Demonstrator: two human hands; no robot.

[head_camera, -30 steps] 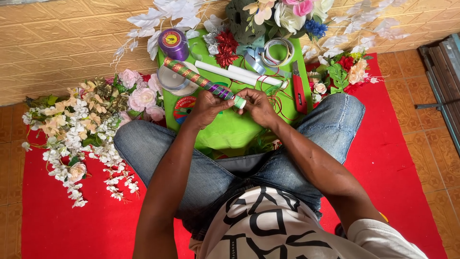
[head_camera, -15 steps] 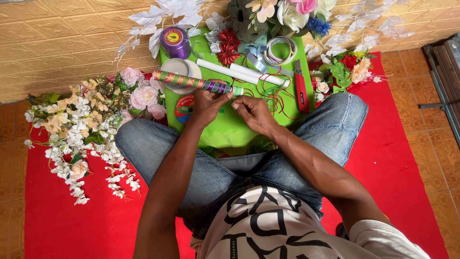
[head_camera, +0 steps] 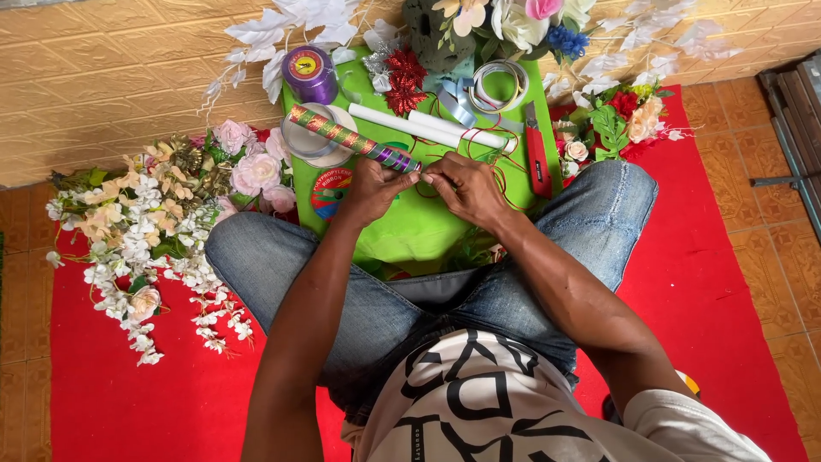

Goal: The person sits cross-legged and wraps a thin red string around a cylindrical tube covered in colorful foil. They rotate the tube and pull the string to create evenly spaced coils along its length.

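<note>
Nearest, the person sat cross-legged on a red mat (head_camera: 128,411), both hands over a green board (head_camera: 410,231) on the lap. The left hand (head_camera: 372,184) had its fingers clamped on a stick (head_camera: 346,137) wrapped red, green and gold; the right hand (head_camera: 466,184) pinched what seemed purple ribbon at its near end. Most of the stick was already covered. Farther off lay a purple ribbon spool (head_camera: 310,73) and a red cutter (head_camera: 537,154).

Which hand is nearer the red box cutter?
Right. The right hand is just beside the red box cutter; the left hand is farther away, holding the wrapped stick.
</note>
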